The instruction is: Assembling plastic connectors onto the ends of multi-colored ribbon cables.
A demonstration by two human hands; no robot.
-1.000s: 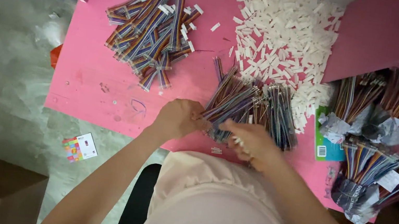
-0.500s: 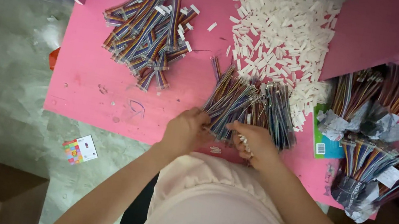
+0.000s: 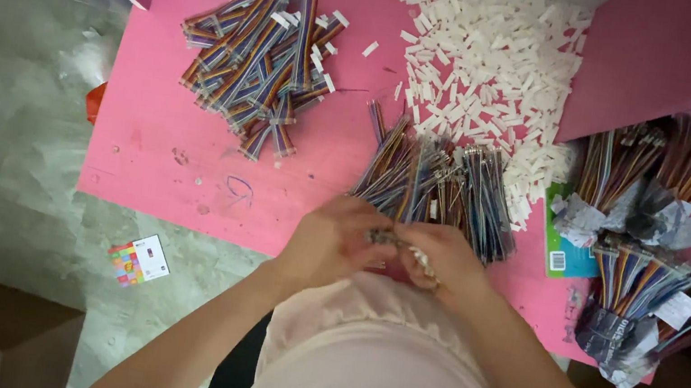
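The left hand [image 3: 329, 242] and the right hand [image 3: 445, 259] meet at the near edge of the pink desk [image 3: 152, 147], just in front of the person's body. Between them is a small wire piece [image 3: 389, 239], and the fingers of both hands are pinched close on it, the left from one side and the right from the other. It is too small to tell how it lies, but it seems to run sideways from hand to hand. Both hands are about the same way from it. Just past the fingers, farther from the body, lies a loose pile of striped wires [image 3: 434, 184]. These wires run away from the person, fanning out a bit, and their near ends almost touch the hands. Farther back and to the left, well apart from the hands, is a second pile of striped wires [image 3: 261, 58] with little white ends. At the far side of the desk is a big heap of small white pieces [image 3: 494, 52]. To the right are bundles of wires in crinkly grey bags [image 3: 633, 283], and a green flat pack [image 3: 561, 249] with a white label peeks out beside them. On the floor to the left lies a small card [image 3: 139, 261] with bright squares on it.
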